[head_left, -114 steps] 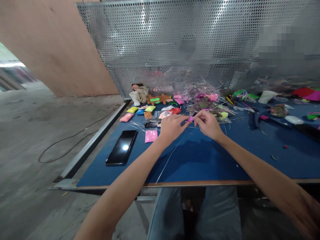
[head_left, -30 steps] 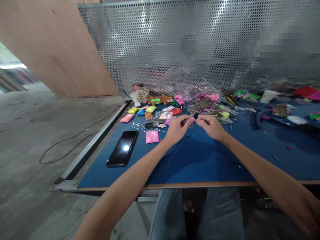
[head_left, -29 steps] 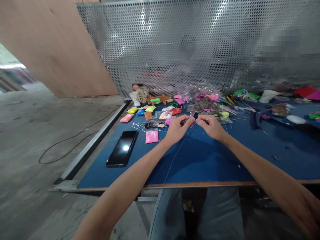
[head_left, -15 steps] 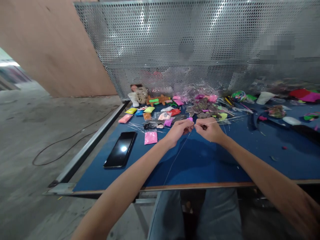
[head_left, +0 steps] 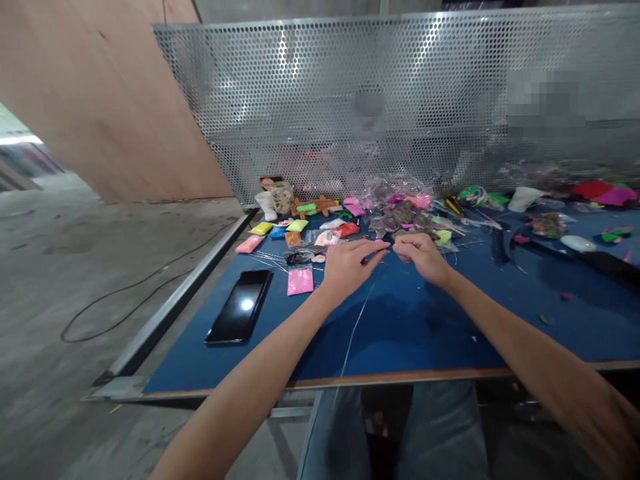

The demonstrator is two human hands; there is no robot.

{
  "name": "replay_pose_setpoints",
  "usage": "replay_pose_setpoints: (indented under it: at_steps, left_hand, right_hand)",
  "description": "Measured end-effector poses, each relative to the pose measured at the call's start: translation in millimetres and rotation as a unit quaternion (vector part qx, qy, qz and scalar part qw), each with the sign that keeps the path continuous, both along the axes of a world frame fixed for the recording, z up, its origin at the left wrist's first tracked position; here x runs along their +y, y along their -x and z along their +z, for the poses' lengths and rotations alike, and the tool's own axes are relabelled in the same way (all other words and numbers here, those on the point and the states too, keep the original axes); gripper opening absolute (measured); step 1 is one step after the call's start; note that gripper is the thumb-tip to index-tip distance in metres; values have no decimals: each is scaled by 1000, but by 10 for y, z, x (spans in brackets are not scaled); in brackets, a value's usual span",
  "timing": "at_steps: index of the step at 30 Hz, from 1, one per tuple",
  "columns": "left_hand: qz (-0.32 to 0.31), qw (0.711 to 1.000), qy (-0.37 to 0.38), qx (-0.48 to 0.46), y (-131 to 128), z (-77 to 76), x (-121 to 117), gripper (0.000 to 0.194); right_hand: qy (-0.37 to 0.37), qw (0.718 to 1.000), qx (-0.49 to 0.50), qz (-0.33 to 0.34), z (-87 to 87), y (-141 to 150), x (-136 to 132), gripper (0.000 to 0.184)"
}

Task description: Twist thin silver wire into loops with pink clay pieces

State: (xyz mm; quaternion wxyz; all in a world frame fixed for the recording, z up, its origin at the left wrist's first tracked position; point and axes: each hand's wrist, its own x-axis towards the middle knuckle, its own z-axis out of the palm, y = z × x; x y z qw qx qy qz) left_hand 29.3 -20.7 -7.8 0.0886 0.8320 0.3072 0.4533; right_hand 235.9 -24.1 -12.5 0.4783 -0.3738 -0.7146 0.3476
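My left hand [head_left: 347, 265] and my right hand [head_left: 423, 255] meet over the blue table [head_left: 400, 320], fingertips almost touching. Both are pinched closed on a thin wire [head_left: 356, 328] that trails from between them down towards the table's front edge. A small pink piece that showed between the fingertips earlier is hidden now. A pink packet [head_left: 300, 281] lies just left of my left hand.
A black phone [head_left: 241, 305] lies at the table's left. Several coloured clay packets [head_left: 295, 230] and clear plastic bags [head_left: 400, 203] crowd the back, before a perforated metal screen [head_left: 400, 100]. More coloured scraps [head_left: 595, 213] sit far right. A cable [head_left: 125, 293] runs on the concrete floor.
My hands have drawn closer together and the pink piece between the fingertips is no longer visible. The view has tilted slightly upward.
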Motion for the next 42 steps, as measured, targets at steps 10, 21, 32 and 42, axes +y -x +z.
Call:
replay_pose_setpoints:
  at_steps: [10,21,32,42]
  left_hand:
    - [54,984,-81,151,55,53,24,31]
    - [24,973,-109,201,45,38,28,31]
    - [-19,980,-36,195,79,-4,111,25]
    - [-85,985,145,-43,-21,-23,168,26]
  right_hand:
    - [86,996,22,4,-66,88,16,41]
    - [-16,997,-79,-10,8,58,-46,36]
    - [-75,982,-174,-7,4,-67,-18,35]
    - [-119,985,-58,-113,-31,22,6,23]
